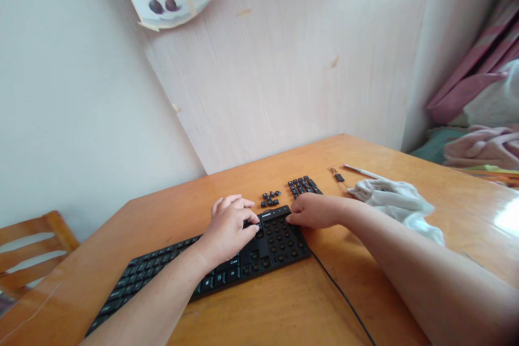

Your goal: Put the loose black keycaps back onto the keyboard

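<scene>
A black keyboard (152, 265) lies at a slant across the wooden table. On its right part the number pad (284, 240) shows bare sockets without keycaps, and more bare sockets show around the arrow keys. My left hand (229, 227) reaches over the keyboard, its thumb and index finger pinched at a dark keycap near the top edge; the other fingers are loosely raised. With fingers curled, my right hand (310, 210) grips the keyboard's upper right corner. Behind the keyboard lie several loose black keycaps (270, 200) and a larger group of keycaps (302, 186) set in rows.
Right of the keycaps are a small black piece with wires (339, 177), a white pen-like stick (363, 171) and a crumpled pale cloth (399, 200). A black cable (343, 292) runs toward the front edge. A wooden chair (36, 243) stands at left; a wall rises behind.
</scene>
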`<state>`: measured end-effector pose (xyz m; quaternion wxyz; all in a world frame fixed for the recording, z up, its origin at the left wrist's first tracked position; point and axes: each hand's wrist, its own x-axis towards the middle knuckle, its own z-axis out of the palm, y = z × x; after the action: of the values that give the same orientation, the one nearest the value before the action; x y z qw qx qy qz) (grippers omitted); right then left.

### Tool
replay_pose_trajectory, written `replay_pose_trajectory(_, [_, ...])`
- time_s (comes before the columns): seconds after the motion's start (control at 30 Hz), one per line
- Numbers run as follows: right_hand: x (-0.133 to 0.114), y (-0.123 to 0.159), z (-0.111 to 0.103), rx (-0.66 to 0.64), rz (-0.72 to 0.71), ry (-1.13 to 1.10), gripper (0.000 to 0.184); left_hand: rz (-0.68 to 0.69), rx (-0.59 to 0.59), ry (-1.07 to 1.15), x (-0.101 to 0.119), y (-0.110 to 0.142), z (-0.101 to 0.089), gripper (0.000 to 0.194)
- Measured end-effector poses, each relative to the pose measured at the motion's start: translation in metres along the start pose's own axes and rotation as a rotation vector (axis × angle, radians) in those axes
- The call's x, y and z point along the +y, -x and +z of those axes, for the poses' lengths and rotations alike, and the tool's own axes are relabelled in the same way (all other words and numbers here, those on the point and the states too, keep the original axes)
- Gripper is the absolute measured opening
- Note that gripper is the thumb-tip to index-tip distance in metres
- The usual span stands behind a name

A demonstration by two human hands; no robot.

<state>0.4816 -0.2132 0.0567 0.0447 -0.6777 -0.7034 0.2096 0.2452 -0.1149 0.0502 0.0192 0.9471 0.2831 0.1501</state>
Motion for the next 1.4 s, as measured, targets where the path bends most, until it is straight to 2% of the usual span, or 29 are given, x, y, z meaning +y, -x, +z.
replay_pose_trajectory(0.2, [0.0, -0.001, 0.001, 0.004, 0.003, 0.009, 0.037, 0.014, 0.016, -0.037, 0.006, 0.001, -0.003, 0.008])
replay_pose_trajectory(0.5, [-0.004, 0.001, 0.0, 0.01, 0.006, 0.033, 0.039, -0.005, -0.033, -0.073, 0.018, -0.002, -0.011, 0.01])
replay_pose_trajectory(0.77, [-0.002, -0.001, 0.002, 0.018, 0.003, 0.041, 0.04, 0.037, -0.053, -0.107, 0.024, -0.001, -0.011, 0.015])
replay_pose_trajectory(0.93, [-0.003, 0.0, 0.001, 0.018, -0.005, 0.04, 0.039, 0.002, -0.054, -0.092, 0.018, 0.001, -0.012, 0.015])
replay_pose_trajectory(1.13, [-0.001, -0.001, 0.001, 0.015, -0.002, 0.032, 0.039, 0.038, 0.024, -0.078, 0.008, 0.011, -0.013, 0.032])
replay_pose_trajectory(1.3, [0.001, -0.002, 0.003, 0.016, -0.007, 0.023, 0.039, 0.105, -0.012, -0.099, 0.009, 0.018, -0.014, 0.039])
replay_pose_trajectory(1.4, [0.0, -0.001, 0.002, 0.017, -0.012, 0.02, 0.039, 0.098, -0.021, -0.106, 0.009, 0.018, -0.016, 0.04])
